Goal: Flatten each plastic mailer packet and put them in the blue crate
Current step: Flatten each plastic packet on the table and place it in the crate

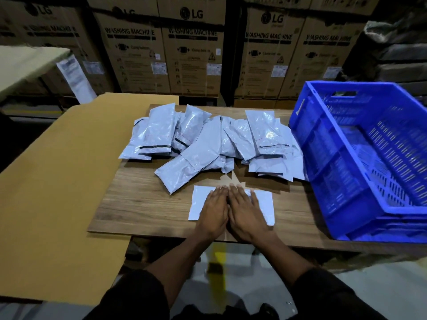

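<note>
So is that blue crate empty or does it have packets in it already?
Empty, as far as shows: the crate has only bare perforated floor and walls in view. The packets all lie on the table.

Dim overall, lit from above the wooden table [143, 204]. Soft glare on the grey packets [208, 144] behind the hands. Deep shadow left and right of the cardboard boxes [191, 54], print there slightly blurred. Wide-angle bending toward the corners; sleeves below the table nearly black.

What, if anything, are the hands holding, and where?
Nothing is gripped: left hand and right hand press flat, side by side, on the middle of one mailer packet.
</note>
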{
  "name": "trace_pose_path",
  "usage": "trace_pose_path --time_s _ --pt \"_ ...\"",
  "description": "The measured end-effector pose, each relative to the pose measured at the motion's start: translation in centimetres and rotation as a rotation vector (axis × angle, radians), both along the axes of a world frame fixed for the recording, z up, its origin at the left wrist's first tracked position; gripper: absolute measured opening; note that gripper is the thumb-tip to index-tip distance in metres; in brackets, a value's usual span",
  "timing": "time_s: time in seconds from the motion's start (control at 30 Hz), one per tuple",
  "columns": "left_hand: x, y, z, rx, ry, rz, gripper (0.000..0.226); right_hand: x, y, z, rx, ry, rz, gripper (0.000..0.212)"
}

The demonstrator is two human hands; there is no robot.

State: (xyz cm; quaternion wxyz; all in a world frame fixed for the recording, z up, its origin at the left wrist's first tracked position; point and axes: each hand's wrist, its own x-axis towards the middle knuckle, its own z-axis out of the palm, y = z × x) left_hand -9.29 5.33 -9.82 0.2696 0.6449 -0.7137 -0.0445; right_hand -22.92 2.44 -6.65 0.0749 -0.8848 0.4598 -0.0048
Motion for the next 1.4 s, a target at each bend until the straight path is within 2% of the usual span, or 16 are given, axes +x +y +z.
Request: trace_pose_path --time_s 0.07,0.27,0.43,0.63,0.73,0.8,0.87,0.97,1.17,1.27,1.4 --pt "0.5 0.2 -0.5 0.02 -0.007 0.032 0.049 0.7 -0.1 -0.5 0.033 -0.003 -0.005 0.071" --pt "1.8 1.8 -1.6 0.025 -0.208 0.098 0.048 -0.3 0.2 -1.3 -0.012 0.072 -0.062 0.059" --pt "2.6 1.8 -2.3 0.003 -0.196 0.163 0.046 -1.8 -0.1 -1.9 -0.028 0.068 -0.093 0.064" --pt "2.6 1.9 -2.3 0.078 -0.213 0.198 0.052 -5.2 0.1 -1.6 0.002 0.051 -0.152 0.078" --pt "2.6 2.0 -1.7 0.147 -0.251 0.218 0.056 -6.7 0.0 -0.7 0.085 0.079 -0.125 0.088" --pt "2.6 1.9 -1.4 0.188 -0.253 0.216 0.058 -7.3 0.2 -0.4 0.042 0.084 -0.064 0.091" --pt "2.7 1.9 -1.2 0.213 -0.254 0.196 0.059 -7.4 0.5 -0.2 -0.104 0.075 0.061 0.08" --pt "2.9 1.9 -1.1 0.219 -0.239 0.166 0.064 -6.9 0.3 -0.4 -0.23 0.016 0.242 0.048" --pt "3.0 3.1 -0.3 0.054 -0.399 -0.002 0.082 -6.2 -0.5 -1.0 -0.303 -0.109 0.237 0.025" --pt "3.2 3.1 -0.7 0.025 -0.408 -0.06 0.076 -6.1 -0.4 -1.0 -0.307 -0.17 0.235 0.011" --pt "3.3 2.4 -0.3 -0.011 -0.451 -0.069 0.049 -6.1 0.0 0.1 -0.364 -0.27 0.265 0.017"
